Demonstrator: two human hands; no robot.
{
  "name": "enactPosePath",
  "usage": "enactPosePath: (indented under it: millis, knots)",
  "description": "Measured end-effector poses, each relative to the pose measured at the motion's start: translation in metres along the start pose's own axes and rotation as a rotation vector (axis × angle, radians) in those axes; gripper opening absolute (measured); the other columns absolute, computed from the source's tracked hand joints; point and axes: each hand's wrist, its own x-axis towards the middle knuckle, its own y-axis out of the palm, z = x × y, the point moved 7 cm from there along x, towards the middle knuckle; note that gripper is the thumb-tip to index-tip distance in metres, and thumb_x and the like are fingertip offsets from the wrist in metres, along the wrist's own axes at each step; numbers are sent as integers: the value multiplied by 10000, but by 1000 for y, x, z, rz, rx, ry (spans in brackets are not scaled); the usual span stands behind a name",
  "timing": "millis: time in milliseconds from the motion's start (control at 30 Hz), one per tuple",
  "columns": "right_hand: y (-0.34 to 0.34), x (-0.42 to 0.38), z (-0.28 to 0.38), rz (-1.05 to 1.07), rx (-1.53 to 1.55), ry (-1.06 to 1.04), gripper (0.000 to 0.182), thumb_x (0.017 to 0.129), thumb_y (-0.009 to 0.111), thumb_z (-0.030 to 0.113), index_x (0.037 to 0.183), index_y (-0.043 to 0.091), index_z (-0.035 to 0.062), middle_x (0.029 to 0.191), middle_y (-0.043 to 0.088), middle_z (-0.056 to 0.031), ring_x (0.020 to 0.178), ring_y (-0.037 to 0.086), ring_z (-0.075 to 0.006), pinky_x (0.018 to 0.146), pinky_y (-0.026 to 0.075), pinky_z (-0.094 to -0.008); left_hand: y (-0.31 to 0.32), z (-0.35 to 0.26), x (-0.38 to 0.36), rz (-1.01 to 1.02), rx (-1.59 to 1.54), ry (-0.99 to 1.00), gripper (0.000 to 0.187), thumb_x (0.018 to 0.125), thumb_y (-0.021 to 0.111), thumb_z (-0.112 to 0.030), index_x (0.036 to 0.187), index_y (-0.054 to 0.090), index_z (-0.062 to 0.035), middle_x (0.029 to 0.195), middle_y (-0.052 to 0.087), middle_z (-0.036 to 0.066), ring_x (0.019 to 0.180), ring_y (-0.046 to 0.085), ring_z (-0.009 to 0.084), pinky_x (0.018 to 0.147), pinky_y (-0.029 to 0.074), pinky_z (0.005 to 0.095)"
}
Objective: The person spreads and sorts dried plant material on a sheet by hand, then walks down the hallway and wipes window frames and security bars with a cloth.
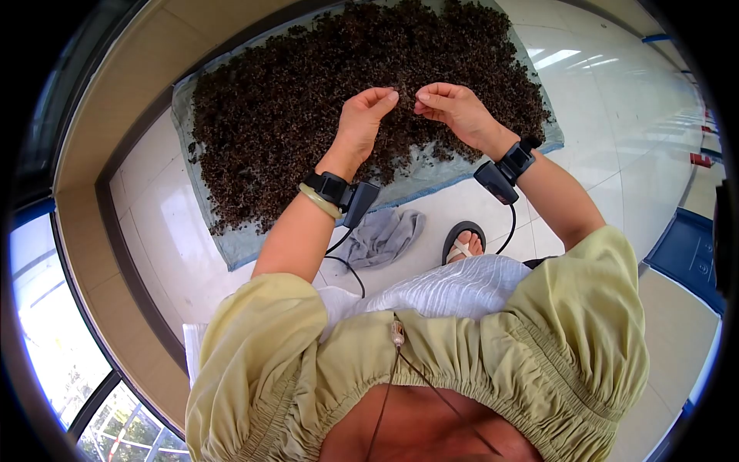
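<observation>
Dark brown dried plant pieces (285, 131) lie in a thick layer on a pale blue-grey cloth (431, 181) spread over the floor. Above the middle of this layer, my left hand (367, 115) is closed, thumb against fingertips in a pinch. Facing it a short gap to the right, my right hand (454, 108) is also closed, with thumb and index finger together. Whatever is between the fingers of either hand is too small to make out. The two hands do not touch. Each wrist wears a black strapped device with a cable.
A crumpled grey cloth (381, 237) lies on the tiled floor near my sandalled foot (466, 242). A tan wall (92, 169) with a dark base strip and windows runs along the left. At the right is a dark blue object (687, 258).
</observation>
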Motion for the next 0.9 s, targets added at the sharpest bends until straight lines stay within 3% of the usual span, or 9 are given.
enactPosePath:
  millis: [233,367,467,567,667,900]
  knots:
    - [10,3,7,11,-228,-122,236,911,682,232,1036,691,32,944,689,-38,906,640,-127,833,499,-262,5,-4,-4,-4,73,9,192,892,706,-158,1030,683,-28,937,672,3,852,590,75,800,465,232]
    - [4,3,5,-81,-106,-58,218,898,694,210,1006,705,21,935,694,-40,887,635,-120,808,499,-263,3,-1,-2,11,119,-22,192,897,705,-174,1032,679,-41,964,663,-2,919,583,83,880,442,240]
    - [-1,3,5,-95,-71,-67,198,892,695,186,1005,709,23,932,696,-38,873,634,-116,806,497,-264,2,0,-1,16,110,-12,226,885,718,-162,1068,666,-41,975,666,9,930,591,93,869,457,243]
    - [-1,3,3,-72,-113,-79,180,893,689,172,1005,709,33,927,693,-32,876,636,-116,806,492,-257,8,-5,-4,-1,41,29,217,851,748,-135,1022,676,-22,927,671,17,859,597,92,770,481,233]
    - [1,3,2,-63,-133,-69,172,894,686,173,1006,705,44,926,689,-28,886,635,-116,808,486,-252,17,-5,-7,55,118,-22,295,850,749,-120,1109,635,-37,956,664,19,897,608,106,796,500,234]
    - [-5,2,-13,-95,-132,55,130,903,668,144,993,696,54,928,685,-26,873,636,-115,789,493,-257,4,17,-2,30,215,-83,174,857,744,-141,973,672,-33,837,660,3,734,604,86,681,501,226]
